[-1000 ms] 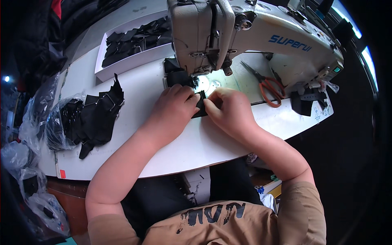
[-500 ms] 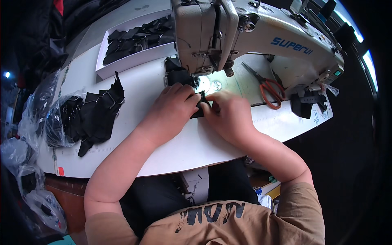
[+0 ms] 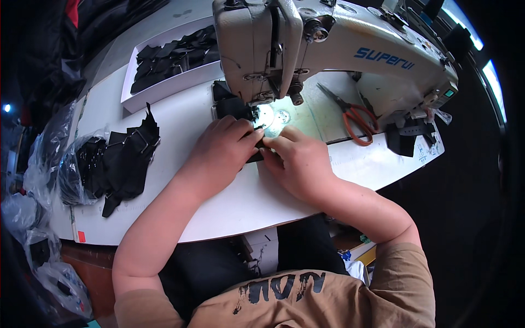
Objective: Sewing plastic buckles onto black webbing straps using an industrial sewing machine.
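1. Right hand (image 3: 299, 162): fingertips moved closer to the left ones since the earlier frame; strap end between them, then standing up, now mostly covered. Thumb and forefinger pinch the strap.
2. Left hand (image 3: 221, 146): fingers pressed together, thumb and forefinger pinching the same strap.
3. Strap (image 3: 255, 158), black: between both hands, just before the machine (image 3: 339, 41).
4. Scissors (image 3: 360, 124), orange-handled: under the machine's arm.
5. Box (image 3: 164, 90), white, of black straps: left of the machine.
6. Buckled pile (image 3: 128, 167), black: farther left of the machine.
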`<state>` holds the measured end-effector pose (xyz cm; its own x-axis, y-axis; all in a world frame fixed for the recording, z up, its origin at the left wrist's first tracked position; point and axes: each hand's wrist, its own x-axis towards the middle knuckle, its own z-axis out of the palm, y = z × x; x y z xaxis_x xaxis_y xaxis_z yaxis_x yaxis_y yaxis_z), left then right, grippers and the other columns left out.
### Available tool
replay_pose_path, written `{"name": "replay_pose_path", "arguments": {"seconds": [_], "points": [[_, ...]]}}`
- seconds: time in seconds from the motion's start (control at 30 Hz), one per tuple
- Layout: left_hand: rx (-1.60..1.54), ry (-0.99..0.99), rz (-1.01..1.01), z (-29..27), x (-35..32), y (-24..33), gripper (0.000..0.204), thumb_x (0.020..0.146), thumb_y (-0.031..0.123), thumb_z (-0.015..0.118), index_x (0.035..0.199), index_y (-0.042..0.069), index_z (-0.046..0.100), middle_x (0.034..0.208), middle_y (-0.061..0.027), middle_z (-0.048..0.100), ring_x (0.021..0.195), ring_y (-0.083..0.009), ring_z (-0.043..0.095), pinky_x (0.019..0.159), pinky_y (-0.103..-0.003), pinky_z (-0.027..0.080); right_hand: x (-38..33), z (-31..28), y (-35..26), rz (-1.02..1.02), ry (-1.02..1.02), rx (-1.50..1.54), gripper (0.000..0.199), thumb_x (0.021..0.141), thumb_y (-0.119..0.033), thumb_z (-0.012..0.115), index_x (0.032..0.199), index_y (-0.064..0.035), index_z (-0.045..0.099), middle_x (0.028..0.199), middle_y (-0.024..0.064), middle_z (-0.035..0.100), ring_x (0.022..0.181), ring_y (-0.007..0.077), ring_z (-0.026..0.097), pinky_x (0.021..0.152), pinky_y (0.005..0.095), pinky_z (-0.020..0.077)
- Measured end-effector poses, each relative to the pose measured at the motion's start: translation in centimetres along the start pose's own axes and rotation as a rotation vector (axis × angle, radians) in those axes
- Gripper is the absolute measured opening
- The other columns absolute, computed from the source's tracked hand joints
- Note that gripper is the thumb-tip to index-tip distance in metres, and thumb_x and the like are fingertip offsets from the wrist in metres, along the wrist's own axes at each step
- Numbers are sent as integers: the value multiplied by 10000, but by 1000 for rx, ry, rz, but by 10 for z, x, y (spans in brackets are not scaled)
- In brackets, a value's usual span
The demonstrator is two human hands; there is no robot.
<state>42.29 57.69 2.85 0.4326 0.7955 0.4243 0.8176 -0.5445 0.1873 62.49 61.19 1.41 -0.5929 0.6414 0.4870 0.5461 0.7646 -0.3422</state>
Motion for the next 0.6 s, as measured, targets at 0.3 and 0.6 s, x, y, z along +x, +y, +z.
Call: {"name": "replay_pose_path", "arguments": {"seconds": [0.3, 0.6], "points": [[58, 10, -16, 2, 2, -9, 322, 827, 88, 697, 1147, 51, 690, 1090, -64, 623, 1011, -279, 584, 910, -406, 479, 3, -2, -8, -75, -110, -241, 214, 915, -173, 656, 1102, -79, 702, 834, 85, 574, 636, 281, 611, 532, 402, 493], [55, 4, 11, -1, 8, -13, 293, 835, 111, 682, 1122, 55, 695, 1064, -61, 613, 1025, -263, 584, 917, -407, 467, 4, -3, -10, -47, -137, -244, 269, 936, -179, 630, 1165, -48, 678, 858, 86, 579, 666, 262, 621, 540, 389, 503]]}}
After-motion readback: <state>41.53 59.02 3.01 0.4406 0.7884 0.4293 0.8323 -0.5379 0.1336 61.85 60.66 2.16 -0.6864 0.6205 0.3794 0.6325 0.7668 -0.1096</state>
